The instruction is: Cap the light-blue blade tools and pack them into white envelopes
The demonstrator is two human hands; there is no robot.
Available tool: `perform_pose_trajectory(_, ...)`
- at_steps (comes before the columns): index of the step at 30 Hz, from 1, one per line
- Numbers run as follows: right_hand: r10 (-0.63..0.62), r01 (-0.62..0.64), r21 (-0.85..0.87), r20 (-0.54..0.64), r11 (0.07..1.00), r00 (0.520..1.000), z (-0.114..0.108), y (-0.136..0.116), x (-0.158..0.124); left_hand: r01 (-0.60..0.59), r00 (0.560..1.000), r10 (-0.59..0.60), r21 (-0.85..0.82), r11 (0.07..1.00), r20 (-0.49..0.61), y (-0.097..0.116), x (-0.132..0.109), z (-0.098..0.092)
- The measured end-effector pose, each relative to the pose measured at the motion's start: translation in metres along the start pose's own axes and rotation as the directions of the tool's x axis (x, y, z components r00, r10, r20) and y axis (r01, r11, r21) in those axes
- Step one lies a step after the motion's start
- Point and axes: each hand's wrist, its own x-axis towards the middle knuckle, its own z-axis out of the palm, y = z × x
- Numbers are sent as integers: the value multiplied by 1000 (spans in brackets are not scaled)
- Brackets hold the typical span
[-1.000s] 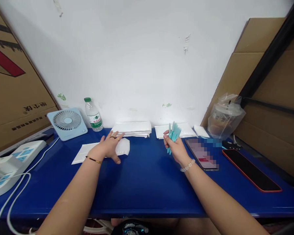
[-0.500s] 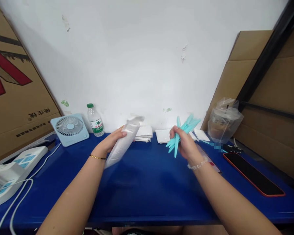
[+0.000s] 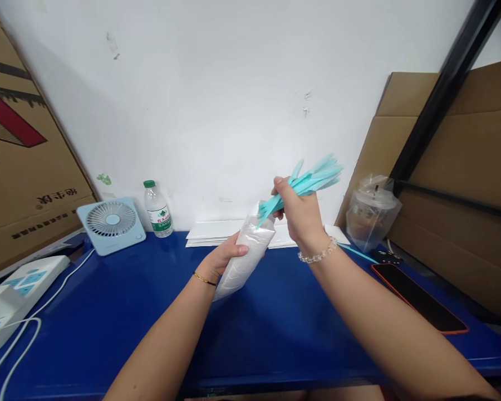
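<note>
My left hand (image 3: 229, 255) grips a white padded plastic bag (image 3: 250, 257), tilted with its mouth toward the upper right. In my right hand (image 3: 298, 209) is a bundle of turquoise sticks (image 3: 315, 177), long and thin with wider, feathery-looking far ends; what they are exactly I cannot make out. The bundle's lower tips are at the bag's mouth, and some seem to lie just inside it. The fingers of both hands are closed, the left ones partly hidden behind the bag.
Flat white packets (image 3: 209, 233) lie along the wall. A blue fan (image 3: 112, 220), a water bottle (image 3: 159, 214) and a power strip (image 3: 29, 289) stand left. To the right are a bagged drink cup (image 3: 371, 214), a phone (image 3: 420, 298) and a turquoise stick (image 3: 359, 253) on the blue table (image 3: 121, 312).
My hands have come together. The bag has moved right, and the turquoise bundle has moved up and left so that its lower tips meet the bag's mouth.
</note>
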Motion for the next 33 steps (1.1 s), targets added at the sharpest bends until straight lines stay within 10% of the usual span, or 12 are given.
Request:
perform_pose_trajectory(9, -85, 82, -50, -57, 995, 995, -1, 4, -4, -25, 996, 25, 4, 1000, -85, -14, -6, -12)
perform_pose_trajectory(16, -50, 150, -346, 280, 926, 959, 5, -9, -14, -62, 995, 60, -23, 998, -80, -19, -2, -10)
perform_pose_trajectory(27, 129, -11, -212, 552, 977, 824, 6, -15, -3, -106, 993, 101, -69, 992, -63, -12, -2, -6)
perform_pose_trajectory(33, 7, 104, -262, 392, 959, 920, 2, -13, -1, -113, 993, 110, -122, 986, -29, -5, -5, 6)
